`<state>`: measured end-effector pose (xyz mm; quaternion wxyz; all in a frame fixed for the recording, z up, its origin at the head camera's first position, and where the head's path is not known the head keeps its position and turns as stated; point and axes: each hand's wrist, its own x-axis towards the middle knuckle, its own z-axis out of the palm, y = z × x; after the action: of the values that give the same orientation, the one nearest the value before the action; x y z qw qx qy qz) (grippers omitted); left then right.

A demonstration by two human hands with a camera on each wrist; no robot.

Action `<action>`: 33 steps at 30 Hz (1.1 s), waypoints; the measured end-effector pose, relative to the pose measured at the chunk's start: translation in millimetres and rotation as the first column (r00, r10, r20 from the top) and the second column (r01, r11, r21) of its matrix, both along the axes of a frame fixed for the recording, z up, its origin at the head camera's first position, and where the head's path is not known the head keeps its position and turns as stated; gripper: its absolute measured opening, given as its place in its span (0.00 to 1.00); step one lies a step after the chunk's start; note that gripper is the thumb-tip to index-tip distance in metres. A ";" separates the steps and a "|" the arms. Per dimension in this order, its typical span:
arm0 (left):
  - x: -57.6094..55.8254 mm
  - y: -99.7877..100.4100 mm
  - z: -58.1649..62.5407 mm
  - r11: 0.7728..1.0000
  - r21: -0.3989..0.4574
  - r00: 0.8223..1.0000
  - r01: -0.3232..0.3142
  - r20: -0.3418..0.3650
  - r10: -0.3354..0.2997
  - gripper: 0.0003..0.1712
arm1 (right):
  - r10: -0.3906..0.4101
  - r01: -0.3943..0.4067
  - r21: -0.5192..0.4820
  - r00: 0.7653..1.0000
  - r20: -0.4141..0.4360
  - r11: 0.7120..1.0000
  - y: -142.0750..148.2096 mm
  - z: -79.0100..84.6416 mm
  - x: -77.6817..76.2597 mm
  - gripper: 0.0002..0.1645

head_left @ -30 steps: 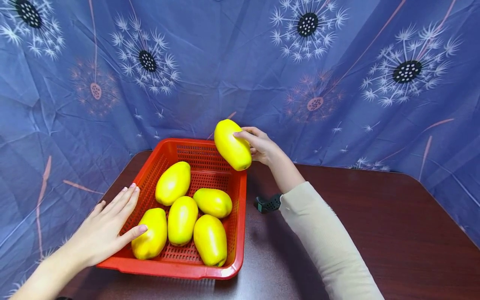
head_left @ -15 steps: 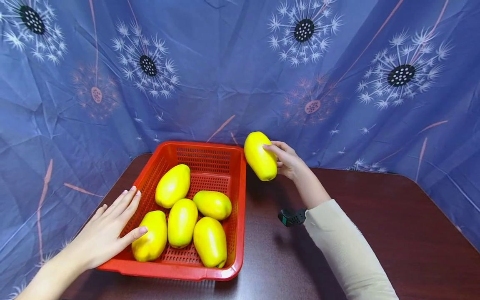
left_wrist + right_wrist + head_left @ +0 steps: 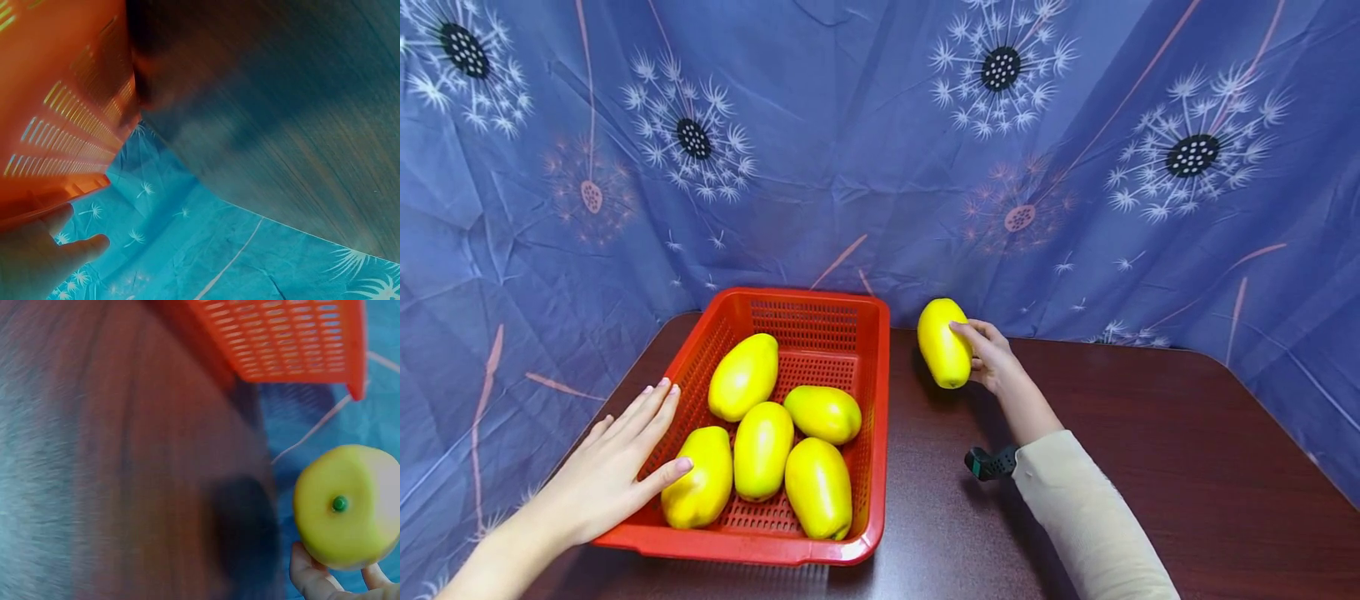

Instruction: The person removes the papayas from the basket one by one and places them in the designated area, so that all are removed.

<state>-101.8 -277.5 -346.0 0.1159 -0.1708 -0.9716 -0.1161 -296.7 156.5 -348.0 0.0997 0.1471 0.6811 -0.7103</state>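
Observation:
My right hand [image 3: 996, 358] grips a yellow papaya [image 3: 943, 343] over the far part of the table, just right of the basket. Seen from the right wrist, the papaya [image 3: 340, 506] shows its end with a small green stem spot, and fingers [image 3: 306, 572] wrap it from below. A red perforated plastic basket [image 3: 883, 433] stands to the left with several more papayas [image 3: 763, 450] lying in it. On the basket's left rim rests my left hand [image 3: 606, 471], fingers spread and thumb over the nearest papaya. In the left wrist view, the left hand [image 3: 37, 256] appears at the basket's edge.
A dark brown wooden table [image 3: 1150, 467] extends to the right of the basket. Behind it hangs a blue dandelion-print cloth [image 3: 820, 167]. A black strap [image 3: 992, 462] sits at the right sleeve's cuff.
My right hand has carried the papaya from above the basket's far right corner, rightward past the rim, then lower toward the table. The left hand stays on the rim.

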 end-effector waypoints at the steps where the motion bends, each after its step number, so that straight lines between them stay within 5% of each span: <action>1: 0.0 0.0 -0.6 1.000 0.001 1.000 0.001 0.000 -0.001 0.48 | -0.024 0.024 0.001 1.000 -0.001 1.000 0.4 -5.0 0.4 0.40; 9: 0.4 0.1 -4.0 1.000 0.014 1.000 0.008 -0.003 -0.008 0.48 | -0.055 0.055 0.071 0.998 -0.002 0.996 3.5 -30.0 -0.5 0.42; 33: 0.0 -0.4 1.4 1.000 0.005 1.000 0.002 0.026 -0.002 0.47 | -0.055 0.052 0.145 0.998 0.017 0.988 -12.7 -26.2 -14.4 0.48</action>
<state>-101.8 -277.9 -344.6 0.1038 -0.1700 -0.9725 -0.1207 -311.2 143.8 -374.2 0.0766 0.1795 0.7256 -0.6598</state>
